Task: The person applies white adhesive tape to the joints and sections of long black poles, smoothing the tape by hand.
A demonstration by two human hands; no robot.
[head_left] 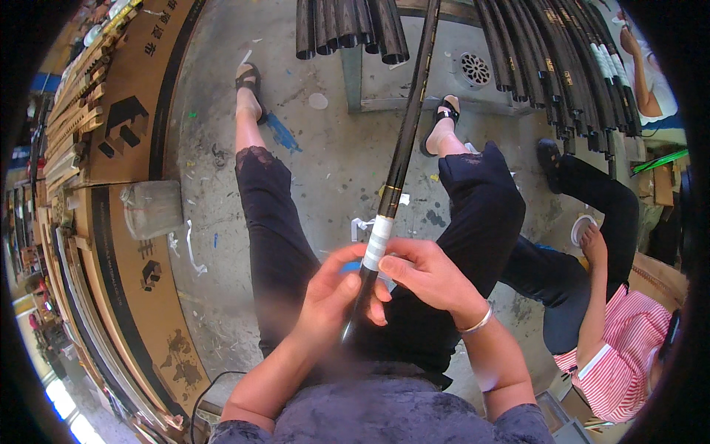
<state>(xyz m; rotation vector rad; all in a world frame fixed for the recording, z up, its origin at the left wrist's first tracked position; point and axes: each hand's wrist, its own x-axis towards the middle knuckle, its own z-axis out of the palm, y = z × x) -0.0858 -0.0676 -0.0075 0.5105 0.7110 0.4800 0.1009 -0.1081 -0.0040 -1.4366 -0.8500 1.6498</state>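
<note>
A long black fishing rod (405, 140) with gold markings slants up and away from my lap. Around its near part is a band of white tape (378, 240). My left hand (333, 296) is closed around the dark rod just below the band, its fingers curled under it. At the band's right side, my right hand (429, 274) pinches the wrapped part between thumb and fingers. A silvery bangle (478, 318) circles my right wrist. Some blue shows behind my fingers, too little to name. The rod's near end is blurred.
Black tubes (347, 26) lie across a metal stand (352, 81) ahead, with many more tubes (551, 59) at the far right. Large cartons (140, 281) and wooden strips line the left. A seated co-worker in a striped shirt (625, 355) holds a white ring-shaped roll (583, 231). Scraps litter the floor.
</note>
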